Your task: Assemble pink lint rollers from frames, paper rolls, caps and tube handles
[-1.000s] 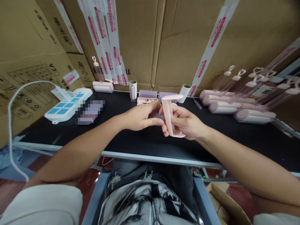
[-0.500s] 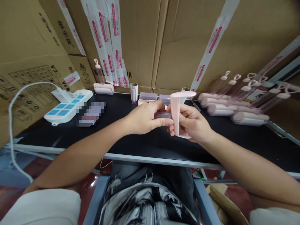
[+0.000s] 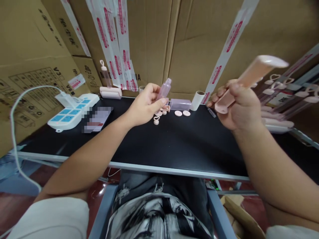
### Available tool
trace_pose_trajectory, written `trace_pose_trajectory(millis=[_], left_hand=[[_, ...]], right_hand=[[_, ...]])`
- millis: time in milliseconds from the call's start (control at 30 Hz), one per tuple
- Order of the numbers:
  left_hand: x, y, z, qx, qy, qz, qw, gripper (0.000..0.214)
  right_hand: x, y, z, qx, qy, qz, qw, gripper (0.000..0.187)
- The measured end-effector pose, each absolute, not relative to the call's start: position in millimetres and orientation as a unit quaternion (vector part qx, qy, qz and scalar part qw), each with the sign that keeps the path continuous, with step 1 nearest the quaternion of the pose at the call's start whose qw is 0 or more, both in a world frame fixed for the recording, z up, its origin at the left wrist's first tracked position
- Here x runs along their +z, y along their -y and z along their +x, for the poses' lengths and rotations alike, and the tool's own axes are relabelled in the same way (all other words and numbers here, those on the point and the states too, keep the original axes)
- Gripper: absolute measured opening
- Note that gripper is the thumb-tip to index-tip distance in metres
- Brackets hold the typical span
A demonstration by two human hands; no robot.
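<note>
My left hand (image 3: pixel 146 105), above the back of the table, grips a translucent purple tube (image 3: pixel 164 89) with a narrow neck pointing up. My right hand (image 3: pixel 245 108) is raised at the right, its fingers wrapped round a long pink plastic shell (image 3: pixel 256 70) with a rounded end plate at each end. Just below my left hand lies a pink heart-loop cap (image 3: pixel 156 120). Two pink discs (image 3: pixel 182 113) rest beside it, in front of a clear purple curved cover (image 3: pixel 180 104). Some small pink parts are partly hidden by my left hand.
A white cardboard roll (image 3: pixel 198 100) stands tilted at the back. Several pink rollers with clear handles (image 3: pixel 279 122) are at the right, partly behind my right hand. One more pink roller (image 3: pixel 111 93), a power strip (image 3: pixel 72 113) and a phone (image 3: pixel 98 119) are on the left. Cardboard walls (image 3: pixel 149 43) enclose the table.
My hands have moved apart. The right hand has carried the pink shell up and right and tilted it; the left has moved left and up with the tube, which now points upward.
</note>
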State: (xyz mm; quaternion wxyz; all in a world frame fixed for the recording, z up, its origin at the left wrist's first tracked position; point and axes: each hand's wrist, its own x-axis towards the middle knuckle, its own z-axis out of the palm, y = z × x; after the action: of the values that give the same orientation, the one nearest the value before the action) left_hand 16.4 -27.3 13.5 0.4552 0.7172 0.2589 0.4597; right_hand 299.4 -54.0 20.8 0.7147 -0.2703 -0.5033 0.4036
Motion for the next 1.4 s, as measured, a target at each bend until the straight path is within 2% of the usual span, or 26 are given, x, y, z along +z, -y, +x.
trace_pose_trajectory(millis=[100, 300, 467, 533, 633, 733, 800, 1000, 1233, 1400], left_hand=[[2, 21, 28, 0.444, -0.256, 0.721, 0.467, 0.04], [-32, 32, 67, 0.415, -0.242, 0.765, 0.429, 0.034], [-43, 29, 79, 0.396, -0.234, 0.766, 0.45, 0.036], [-41, 25, 77, 0.411, -0.244, 0.769, 0.426, 0.034], [-33, 18, 68, 0.451, -0.279, 0.756, 0.383, 0.03], [-26, 16, 56, 0.474, -0.302, 0.732, 0.386, 0.024], [-22, 17, 48, 0.477, -0.308, 0.723, 0.393, 0.019], [-14, 24, 36, 0.483, -0.322, 0.717, 0.385, 0.014], [-6, 26, 32, 0.491, -0.344, 0.698, 0.391, 0.014], [-3, 25, 30, 0.495, -0.356, 0.699, 0.375, 0.015]], right_hand=[[13, 59, 288, 0.407, 0.529, -0.316, 0.674, 0.048], [-3, 63, 271, 0.316, 0.613, -0.406, 0.6, 0.052], [1, 59, 275, 0.307, 0.626, -0.436, 0.569, 0.043], [3, 54, 282, 0.289, 0.625, -0.446, 0.572, 0.038], [2, 35, 306, 0.178, 0.63, -0.485, 0.58, 0.026], [-8, 8, 338, 0.011, 0.635, -0.579, 0.51, 0.02], [-18, -9, 355, -0.02, 0.618, -0.625, 0.477, 0.021], [-40, -36, 367, -0.029, 0.601, -0.666, 0.441, 0.02], [-42, -36, 366, -0.052, 0.605, -0.673, 0.423, 0.023], [-41, -33, 364, -0.044, 0.624, -0.654, 0.426, 0.013]])
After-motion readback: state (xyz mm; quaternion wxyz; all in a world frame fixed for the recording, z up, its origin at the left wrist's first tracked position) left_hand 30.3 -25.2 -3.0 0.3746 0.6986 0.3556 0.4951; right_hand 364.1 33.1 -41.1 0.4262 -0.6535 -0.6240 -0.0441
